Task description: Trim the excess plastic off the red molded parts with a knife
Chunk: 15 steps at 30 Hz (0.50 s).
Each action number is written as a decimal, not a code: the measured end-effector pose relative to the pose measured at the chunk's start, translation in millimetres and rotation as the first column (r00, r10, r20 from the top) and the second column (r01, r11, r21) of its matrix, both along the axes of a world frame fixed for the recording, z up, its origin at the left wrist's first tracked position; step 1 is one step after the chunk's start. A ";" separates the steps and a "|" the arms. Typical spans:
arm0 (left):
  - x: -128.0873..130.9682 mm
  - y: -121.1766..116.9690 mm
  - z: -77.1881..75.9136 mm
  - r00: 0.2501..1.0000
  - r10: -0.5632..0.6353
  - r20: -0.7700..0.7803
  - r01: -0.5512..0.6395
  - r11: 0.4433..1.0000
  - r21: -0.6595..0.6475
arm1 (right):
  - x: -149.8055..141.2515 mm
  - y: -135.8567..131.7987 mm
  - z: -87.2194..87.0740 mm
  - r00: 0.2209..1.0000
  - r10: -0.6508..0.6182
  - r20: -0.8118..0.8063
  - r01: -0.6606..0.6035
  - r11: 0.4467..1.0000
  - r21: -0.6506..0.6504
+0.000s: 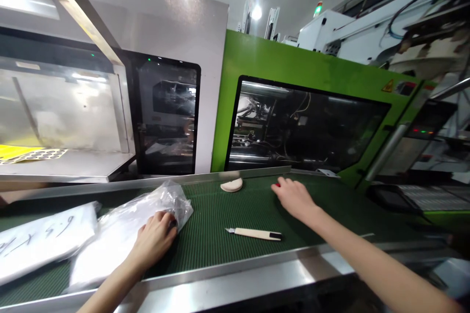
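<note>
At the far left, a white packet with handwriting lies on the green conveyor belt, its long axis slanting up toward the right. Beside it, a clear plastic bag with white contents also slants from lower left to upper right, its crumpled end at the upper right. The left arm reaches up and rightward from the bottom edge; the left hand lies palm down on the bag's right part, fingers partly curled. A small dark piece shows at its thumb side; whether it is gripped cannot be told. Further right, a cream half-round piece lies near the belt's far rail, rounded edge toward the camera. Nearer, a craft knife lies nearly lengthwise along the belt, blade pointing left, black end right. The right arm extends from the lower right corner up and leftward; the right hand, palm down, has its fingers nearly closed on a small red piece above the belt.
</note>
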<state>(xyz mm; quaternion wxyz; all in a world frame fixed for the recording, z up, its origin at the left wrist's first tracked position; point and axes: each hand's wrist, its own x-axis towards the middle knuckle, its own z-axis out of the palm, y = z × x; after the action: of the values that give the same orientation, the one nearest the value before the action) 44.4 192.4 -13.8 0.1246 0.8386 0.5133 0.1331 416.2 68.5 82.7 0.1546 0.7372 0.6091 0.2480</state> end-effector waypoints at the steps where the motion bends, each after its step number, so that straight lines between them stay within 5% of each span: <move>1: -0.5 0.1 0.1 1.000 0.000 0.001 0.000 1.000 0.000 | -14.0 3.7 -3.4 0.999 0.038 -0.002 -0.038 0.999 0.006; 7: -2.7 0.5 -0.2 1.000 0.007 0.017 -0.007 1.000 0.009 | -62.1 12.0 -24.8 0.984 0.178 -0.026 -0.177 0.984 0.021; 15: -2.2 -2.1 10.7 0.981 0.000 0.192 -0.018 0.996 0.091 | -42.6 -38.6 -18.8 0.964 0.265 -0.011 -0.256 0.939 0.228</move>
<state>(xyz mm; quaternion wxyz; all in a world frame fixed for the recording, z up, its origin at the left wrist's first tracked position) 42.2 190.3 -3.0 0.1340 0.8245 0.4960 0.2372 373.5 29.9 63.9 0.0233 0.6679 0.6724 0.3182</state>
